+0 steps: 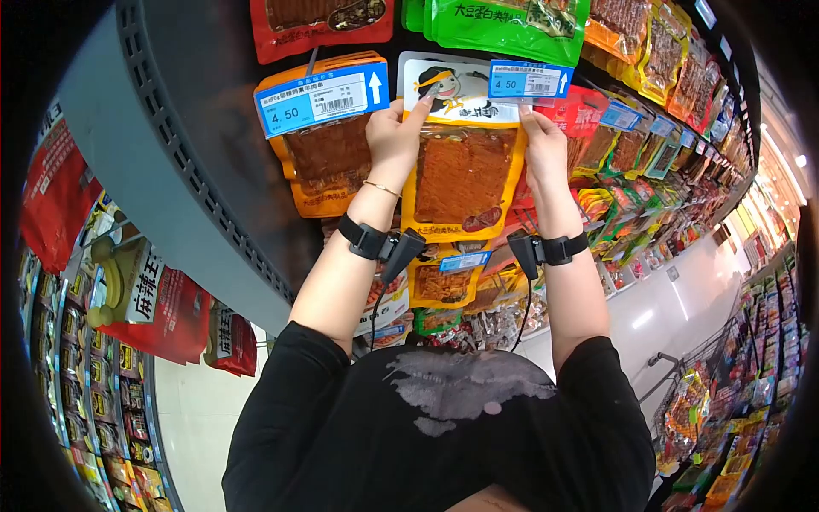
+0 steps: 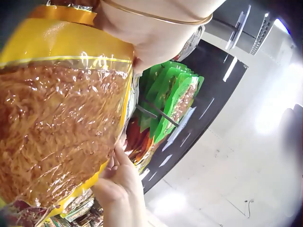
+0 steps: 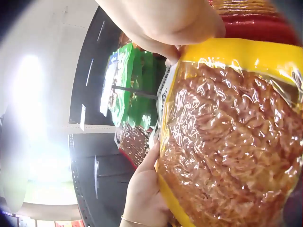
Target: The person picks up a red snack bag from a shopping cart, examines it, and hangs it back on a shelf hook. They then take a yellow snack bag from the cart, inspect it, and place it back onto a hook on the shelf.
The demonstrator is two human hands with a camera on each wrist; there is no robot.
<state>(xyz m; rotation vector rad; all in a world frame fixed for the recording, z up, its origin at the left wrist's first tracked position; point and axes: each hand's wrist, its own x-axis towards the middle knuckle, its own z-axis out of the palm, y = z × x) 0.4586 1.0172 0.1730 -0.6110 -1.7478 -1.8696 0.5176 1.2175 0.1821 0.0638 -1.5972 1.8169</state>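
Observation:
A yellow-edged snack packet (image 1: pixel 465 183), with a white cartoon header and a clear window over reddish-brown food, faces me in front of the rack. My left hand (image 1: pixel 395 145), with a thin bangle at the wrist, pinches its upper left edge, thumb on the front. Across from it my right hand (image 1: pixel 544 149) pinches the upper right edge. A blue price tag (image 1: pixel 531 81) overlaps the packet's top right corner. Both wrist views show the packet's glossy window (image 2: pixel 57 127) up close, wrinkled food filling it (image 3: pixel 232 146). Fingers behind the packet are hidden.
Orange packets (image 1: pixel 328 166) hang at the left behind another price tag (image 1: pixel 322 96). Green packets (image 1: pixel 508 26) hang above, and red ones (image 1: pixel 580 119) at the right. A dark perforated rack post (image 1: pixel 183 145) rises at left. A shopping cart (image 1: pixel 682 388) stands lower right.

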